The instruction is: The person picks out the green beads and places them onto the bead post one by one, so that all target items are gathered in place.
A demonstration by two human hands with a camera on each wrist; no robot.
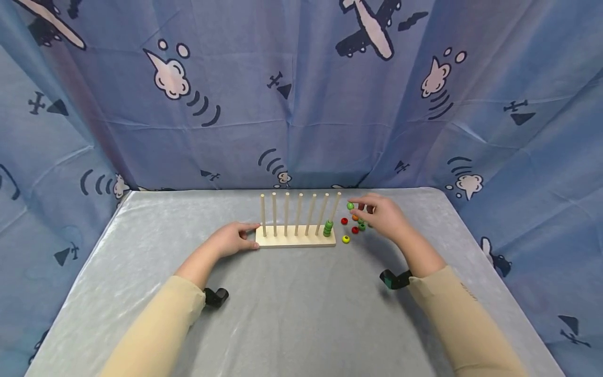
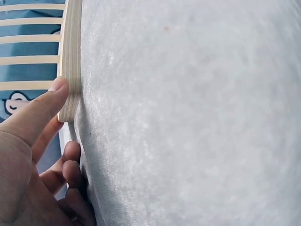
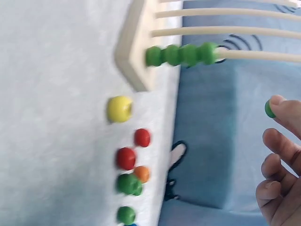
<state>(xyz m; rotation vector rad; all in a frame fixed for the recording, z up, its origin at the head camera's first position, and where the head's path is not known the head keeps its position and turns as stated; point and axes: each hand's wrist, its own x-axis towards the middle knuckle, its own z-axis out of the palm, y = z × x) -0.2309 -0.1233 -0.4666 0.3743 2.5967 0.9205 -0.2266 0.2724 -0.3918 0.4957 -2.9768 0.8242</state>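
Observation:
A wooden peg rack [image 1: 296, 241] with several upright pegs stands on the table. My left hand [image 1: 231, 240] grips its left end, the thumb [image 2: 52, 96] at the front edge of the base. On the rightmost peg sits a stack of green beads [image 3: 181, 55]. To the right of that peg, my right hand [image 1: 382, 213] pinches a green bead [image 1: 350, 206] between thumb and finger, raised to about the upper part of the pegs. The other right fingers [image 3: 277, 169] are loosely bent, holding nothing.
Loose beads lie right of the rack: a yellow bead [image 3: 119, 109], red beads [image 3: 126, 158], an orange bead [image 3: 141, 173] and green beads [image 3: 126, 215]. A blue bead shows at the bottom of the right wrist view. Behind the table hangs a blue patterned curtain [image 1: 235, 104].

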